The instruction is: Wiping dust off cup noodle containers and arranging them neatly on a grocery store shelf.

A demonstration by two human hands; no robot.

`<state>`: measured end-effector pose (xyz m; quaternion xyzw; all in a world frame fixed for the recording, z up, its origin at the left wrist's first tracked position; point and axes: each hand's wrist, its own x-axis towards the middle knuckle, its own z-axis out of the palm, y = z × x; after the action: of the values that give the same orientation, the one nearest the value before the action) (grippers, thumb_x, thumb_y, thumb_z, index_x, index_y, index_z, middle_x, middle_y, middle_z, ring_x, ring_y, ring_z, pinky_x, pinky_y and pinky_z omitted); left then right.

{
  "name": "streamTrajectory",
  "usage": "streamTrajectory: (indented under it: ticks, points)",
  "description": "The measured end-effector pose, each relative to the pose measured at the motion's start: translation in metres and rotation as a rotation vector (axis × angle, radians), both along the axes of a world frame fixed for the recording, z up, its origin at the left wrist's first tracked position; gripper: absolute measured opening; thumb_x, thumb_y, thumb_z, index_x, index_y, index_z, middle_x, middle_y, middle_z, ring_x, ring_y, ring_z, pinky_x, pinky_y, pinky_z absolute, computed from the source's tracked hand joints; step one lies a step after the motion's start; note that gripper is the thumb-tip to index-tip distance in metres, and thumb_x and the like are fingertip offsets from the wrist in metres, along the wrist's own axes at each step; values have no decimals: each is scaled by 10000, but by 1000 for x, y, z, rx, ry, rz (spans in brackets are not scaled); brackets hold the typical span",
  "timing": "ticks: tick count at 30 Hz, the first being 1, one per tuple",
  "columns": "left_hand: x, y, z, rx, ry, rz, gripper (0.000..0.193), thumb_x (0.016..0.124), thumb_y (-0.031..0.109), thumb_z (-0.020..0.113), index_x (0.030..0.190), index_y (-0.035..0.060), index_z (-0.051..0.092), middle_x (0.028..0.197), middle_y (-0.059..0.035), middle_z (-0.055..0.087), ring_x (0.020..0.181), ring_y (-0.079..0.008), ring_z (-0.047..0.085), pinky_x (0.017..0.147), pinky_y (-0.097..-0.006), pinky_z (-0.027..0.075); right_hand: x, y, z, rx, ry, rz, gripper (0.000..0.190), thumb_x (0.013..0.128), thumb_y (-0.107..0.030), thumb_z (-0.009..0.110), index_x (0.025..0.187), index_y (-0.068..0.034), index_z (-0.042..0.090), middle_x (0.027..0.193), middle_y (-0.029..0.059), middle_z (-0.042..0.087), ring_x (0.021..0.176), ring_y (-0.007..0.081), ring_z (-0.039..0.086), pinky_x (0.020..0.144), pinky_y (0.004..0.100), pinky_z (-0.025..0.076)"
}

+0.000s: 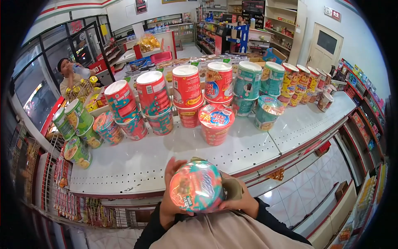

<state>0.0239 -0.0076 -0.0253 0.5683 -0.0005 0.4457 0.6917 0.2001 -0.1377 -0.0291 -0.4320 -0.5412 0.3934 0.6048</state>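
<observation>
Close to my body, my left hand [170,186] is around the left side of an instant noodle cup [197,186] with an orange and teal lid. A beige cloth [232,188] lies against the cup's right side, held by my right hand [241,199], whose thumb reaches the cup. Beyond them, a red noodle cup [216,124] stands upright on the white perforated shelf [183,149]. Behind it are stacks of red cups [187,93], mostly with the upper cup upside down. A teal cup [268,113] stands to the right, and green cups [78,152] are at the left.
Yellow cups [287,82] are stacked along the shelf's right part. A person [70,76] drinks from a bottle beyond the left end, near a wire basket [82,90]. Stocked racks [367,109] line the right wall. The shelf's red front edge [124,195] runs before me.
</observation>
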Motion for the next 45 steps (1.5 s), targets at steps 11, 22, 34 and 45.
streamTrajectory:
  ticks: [11,22,34,45]
  points:
    - [6,-25,-1,245,-91,424,1038,652,346,829,1397,141,136,1375,-172,322,1261,-321,387,994,-482,417,-26,1,-6,-13,114,-117,542,832,-104,680,1311,-15,442,1371,118,463,1204,184,483,967,324,406]
    - [12,-25,3,-537,-366,-278,729,716,367,569,1377,117,391,1417,-154,370,1258,-450,380,925,-647,415,-25,1,-21,-161,434,-253,495,826,-193,712,1239,-16,505,1168,67,609,1010,130,586,831,287,482]
    - [-2,0,-21,437,26,662,966,530,357,903,1179,132,224,1258,-139,362,1160,-288,480,961,-399,468,-3,-8,-13,106,164,-887,514,819,-51,682,1275,3,452,1248,111,538,1114,161,518,939,306,407]
    - [12,-14,-36,378,-167,122,1236,708,353,813,1441,153,-163,1467,-259,101,1307,-351,289,1012,-499,297,-29,7,-22,106,149,-351,1193,526,-226,920,1418,-4,161,1359,153,371,1246,245,418,1034,399,363]
